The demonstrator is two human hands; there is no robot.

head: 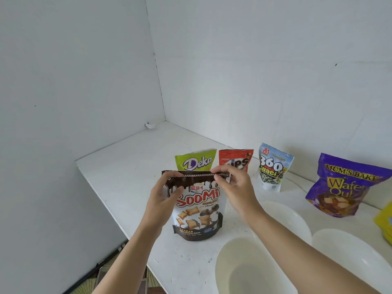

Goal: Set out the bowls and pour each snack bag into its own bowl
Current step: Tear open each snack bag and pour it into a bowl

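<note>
A brown and white Soomi snack bag [197, 211] stands upright on the white counter [127, 166]. My left hand [165, 194] grips its top left corner. My right hand [233, 187] pinches the brown top strip at the right corner. Three white bowls sit to the right: one nearest me [235, 270], one behind my right forearm [290, 219], one at the right [350, 253]. Behind the Soomi bag stand a green Deka bag [196, 161] and a red bag [237, 160].
Along the back wall stand a white 360 Kuaci bag [273, 166] and a purple Mum's Bake wafer bag [345, 185]. A yellow bag [385, 221] shows at the right edge. The counter's left edge drops to the floor [101, 270].
</note>
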